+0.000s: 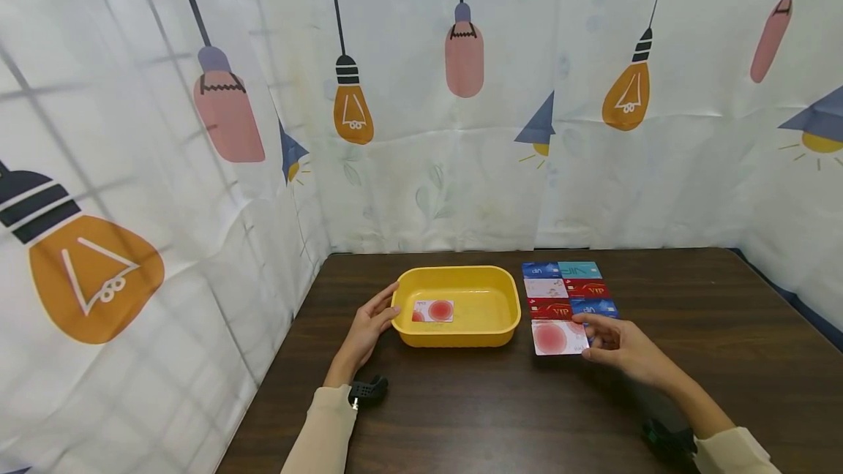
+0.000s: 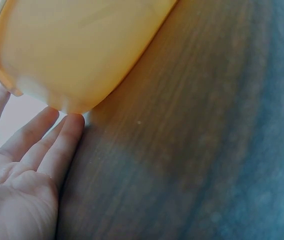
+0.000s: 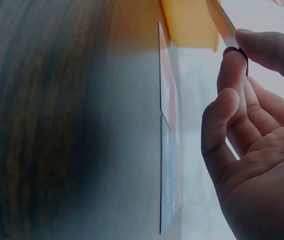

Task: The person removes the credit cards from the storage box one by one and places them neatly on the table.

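My right hand (image 1: 626,348) pinches a white card (image 1: 558,338) with a pink-red circle between thumb and fingers. In the right wrist view this card (image 3: 223,22) is seen edge-on, raised off the table. My left hand (image 1: 369,328) is at the left end of a yellow plastic tray (image 1: 456,340), its fairly straight fingertips touching the outer wall (image 2: 72,60). Inside the tray lies another white card (image 1: 433,311) with red circles. Behind the held card, red, blue, teal and white cards (image 1: 546,288) lie in two columns; the nearest blue card (image 1: 595,306) is partly covered by my right hand.
Everything stands on a dark brown wooden table (image 1: 461,408). A white curtain (image 1: 421,196) printed with lamps and bulbs hangs behind the table and along its left side. Black bands (image 1: 370,389) are on both wrists.
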`<state>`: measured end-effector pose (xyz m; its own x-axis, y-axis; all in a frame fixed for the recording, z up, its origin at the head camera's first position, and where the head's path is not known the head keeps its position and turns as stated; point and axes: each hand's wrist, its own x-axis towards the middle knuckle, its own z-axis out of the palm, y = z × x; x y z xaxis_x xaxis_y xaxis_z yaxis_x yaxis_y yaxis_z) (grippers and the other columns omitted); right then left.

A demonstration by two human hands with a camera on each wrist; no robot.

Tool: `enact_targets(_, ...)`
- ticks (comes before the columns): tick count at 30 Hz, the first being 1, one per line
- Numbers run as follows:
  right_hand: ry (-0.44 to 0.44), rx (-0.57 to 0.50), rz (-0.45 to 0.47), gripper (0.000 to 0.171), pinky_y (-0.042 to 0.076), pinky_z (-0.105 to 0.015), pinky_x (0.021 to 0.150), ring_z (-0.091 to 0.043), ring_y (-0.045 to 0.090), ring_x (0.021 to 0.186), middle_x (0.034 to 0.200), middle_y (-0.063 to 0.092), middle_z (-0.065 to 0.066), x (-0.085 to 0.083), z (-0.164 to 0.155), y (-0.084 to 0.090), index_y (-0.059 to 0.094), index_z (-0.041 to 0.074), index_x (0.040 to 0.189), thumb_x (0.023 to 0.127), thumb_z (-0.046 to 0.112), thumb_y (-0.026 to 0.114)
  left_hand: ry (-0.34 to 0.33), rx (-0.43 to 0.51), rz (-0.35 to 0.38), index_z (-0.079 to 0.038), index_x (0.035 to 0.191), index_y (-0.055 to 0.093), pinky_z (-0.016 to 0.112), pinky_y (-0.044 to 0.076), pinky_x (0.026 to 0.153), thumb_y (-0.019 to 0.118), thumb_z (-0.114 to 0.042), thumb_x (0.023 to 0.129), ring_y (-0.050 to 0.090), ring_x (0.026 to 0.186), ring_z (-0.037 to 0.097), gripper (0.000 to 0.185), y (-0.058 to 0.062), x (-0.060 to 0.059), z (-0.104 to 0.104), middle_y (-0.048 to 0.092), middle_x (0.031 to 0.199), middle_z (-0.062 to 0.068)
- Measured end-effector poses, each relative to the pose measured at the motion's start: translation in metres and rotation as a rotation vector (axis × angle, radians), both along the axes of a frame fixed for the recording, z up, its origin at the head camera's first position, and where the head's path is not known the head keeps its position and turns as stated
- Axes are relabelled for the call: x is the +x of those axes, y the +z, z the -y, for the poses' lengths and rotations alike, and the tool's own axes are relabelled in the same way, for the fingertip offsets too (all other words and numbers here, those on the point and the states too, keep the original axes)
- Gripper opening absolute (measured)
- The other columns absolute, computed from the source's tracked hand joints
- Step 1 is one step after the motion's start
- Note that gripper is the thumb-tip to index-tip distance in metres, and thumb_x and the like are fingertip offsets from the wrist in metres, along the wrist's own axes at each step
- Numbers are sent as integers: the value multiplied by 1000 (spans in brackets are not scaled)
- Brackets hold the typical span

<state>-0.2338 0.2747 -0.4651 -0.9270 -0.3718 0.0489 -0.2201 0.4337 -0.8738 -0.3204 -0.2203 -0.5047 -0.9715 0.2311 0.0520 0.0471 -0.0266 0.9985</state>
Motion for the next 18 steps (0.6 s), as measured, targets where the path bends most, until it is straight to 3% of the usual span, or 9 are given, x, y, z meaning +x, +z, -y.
enact_targets(6,32,-3,5,59,49,-26,62,-11,59,80,99,58,-13,2,-1,0,50,-5,145,94,15,74,0,-4,0,-20,155,46,38,50,110,63,-20,102,42,149,31,56,0,0,0,43,161,12)
enact_targets(18,66,37,17,60,51,-24,64,-8,61,81,103,62,-14,3,-5,-6,49,-9,143,94,15,74,6,-13,-3,-21,155,46,36,52,108,64,-21,102,42,148,30,56,-1,-1,0,43,161,11)
